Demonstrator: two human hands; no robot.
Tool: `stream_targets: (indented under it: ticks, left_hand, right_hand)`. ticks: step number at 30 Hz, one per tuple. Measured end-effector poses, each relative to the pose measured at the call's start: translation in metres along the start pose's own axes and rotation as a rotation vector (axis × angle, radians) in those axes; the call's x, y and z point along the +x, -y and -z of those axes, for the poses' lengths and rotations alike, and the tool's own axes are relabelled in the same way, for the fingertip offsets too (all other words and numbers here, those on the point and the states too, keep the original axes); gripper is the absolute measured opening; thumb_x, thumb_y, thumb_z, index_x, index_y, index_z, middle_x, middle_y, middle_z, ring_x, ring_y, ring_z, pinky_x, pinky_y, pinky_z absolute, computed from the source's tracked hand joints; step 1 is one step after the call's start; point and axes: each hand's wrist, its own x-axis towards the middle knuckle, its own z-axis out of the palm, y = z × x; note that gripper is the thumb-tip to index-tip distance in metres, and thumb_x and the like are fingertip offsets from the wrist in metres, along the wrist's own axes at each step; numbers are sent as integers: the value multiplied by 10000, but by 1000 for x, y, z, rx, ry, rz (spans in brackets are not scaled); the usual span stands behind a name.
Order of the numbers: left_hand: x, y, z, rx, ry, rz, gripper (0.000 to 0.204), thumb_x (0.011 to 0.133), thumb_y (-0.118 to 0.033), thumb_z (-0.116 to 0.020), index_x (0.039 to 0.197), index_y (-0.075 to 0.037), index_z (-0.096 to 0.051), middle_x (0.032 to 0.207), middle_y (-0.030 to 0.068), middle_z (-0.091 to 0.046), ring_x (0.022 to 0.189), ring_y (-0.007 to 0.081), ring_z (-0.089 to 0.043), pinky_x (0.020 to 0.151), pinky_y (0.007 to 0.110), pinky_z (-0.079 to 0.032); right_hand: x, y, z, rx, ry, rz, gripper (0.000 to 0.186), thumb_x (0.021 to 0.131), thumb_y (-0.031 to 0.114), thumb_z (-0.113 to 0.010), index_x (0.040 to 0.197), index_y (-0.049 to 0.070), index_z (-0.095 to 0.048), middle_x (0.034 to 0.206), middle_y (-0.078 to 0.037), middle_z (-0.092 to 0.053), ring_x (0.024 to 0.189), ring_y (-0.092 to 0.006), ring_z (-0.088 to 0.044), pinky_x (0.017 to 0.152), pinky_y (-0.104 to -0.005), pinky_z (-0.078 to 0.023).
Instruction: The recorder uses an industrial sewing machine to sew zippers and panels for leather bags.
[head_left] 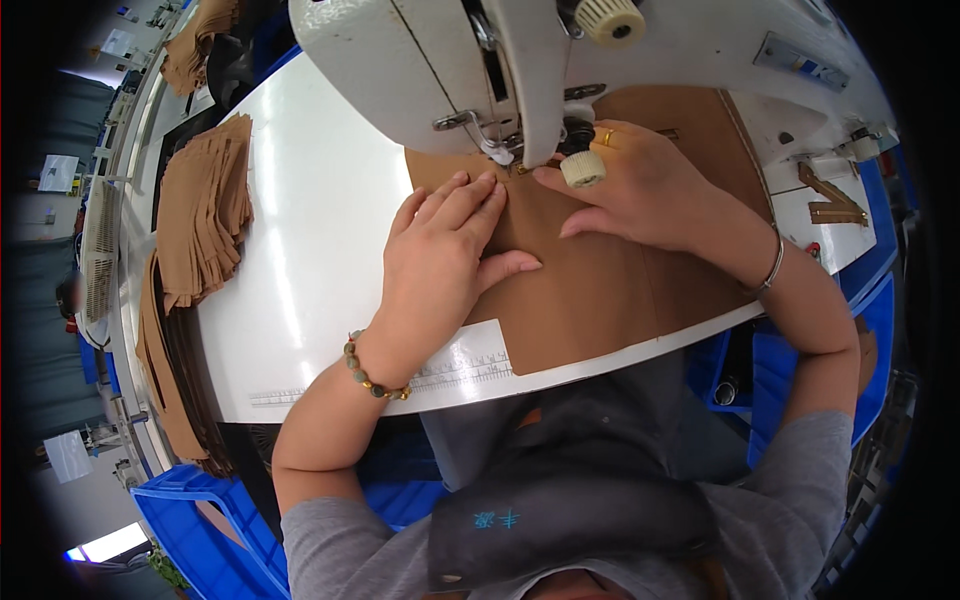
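Note:
A white sewing machine (420, 60) stands over a large brown fabric piece (630, 290), its presser foot (505, 155) resting near the piece's upper left part. My left hand (450, 240) lies on the fabric just left and below the foot, fingers stretched out and thumb apart. My right hand (640, 190) rests on the fabric to the right of the foot, thumb spread, some fingers hidden behind the machine's knob (583, 168). Neither hand grips anything that I can see.
Stacks of brown cut pieces (200, 210) lie along the white table's (300, 250) left side, with a ruler strip (300, 398) at its front edge. Small brown strips (835, 210) lie at right. Blue bins (190, 510) stand on both sides below the table.

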Motion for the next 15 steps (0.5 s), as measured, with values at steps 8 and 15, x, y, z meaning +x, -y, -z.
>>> stream_targets:
  ticks: [8, 15]
  left_hand:
    - [0, 1, -1, 20, -15, -9, 730, 724, -483, -825, 1270, -9, -721, 1309, 112, -707, 1256, 317, -647, 1069, 425, -482]
    - [0, -2, -3, 31, 22, 23, 699, 780, -551, -769, 1237, -23, -737, 1338, 94, -696, 1270, 285, -638, 1094, 462, -455]
  right_hand:
    - [-6, -26, 9, -74, -62, 162, 443, 909, 441, -710, 1157, 75, -711, 1263, -78, -695, 1081, -267, -678, 934, -398, -560]
    - [2, 36, -7, -48, -59, -83, 496, 802, 417, -804, 1125, 48, -732, 1131, -77, -703, 1107, -242, -666, 969, -383, -519]
